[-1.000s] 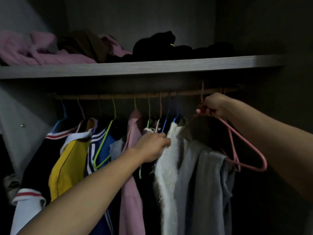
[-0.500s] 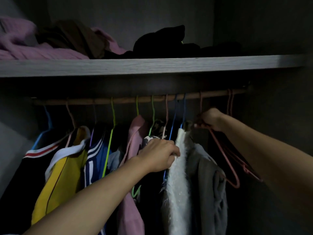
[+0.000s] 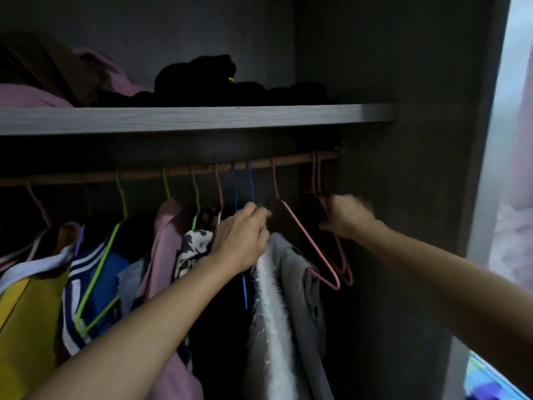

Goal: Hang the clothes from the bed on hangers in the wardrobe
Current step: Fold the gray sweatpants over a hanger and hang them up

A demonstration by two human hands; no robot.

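Hanging from the rail [image 3: 173, 173] at the left are a yellow garment [image 3: 31, 313], a blue striped top [image 3: 95, 272] on a green hanger [image 3: 122, 197], and a pink garment [image 3: 164, 243]. My left hand [image 3: 239, 241] has its fingers curled on the collar of the white fluffy garment [image 3: 272, 298], just beside a grey garment [image 3: 300, 284]. Next, an empty pink hanger [image 3: 300, 226] hangs hook-up on the rail, its long arm slanting down to the right. My right hand [image 3: 346, 216], blurred, grips the necks of a pair of pink hangers [image 3: 315, 180], hooks up at the rail's far right end.
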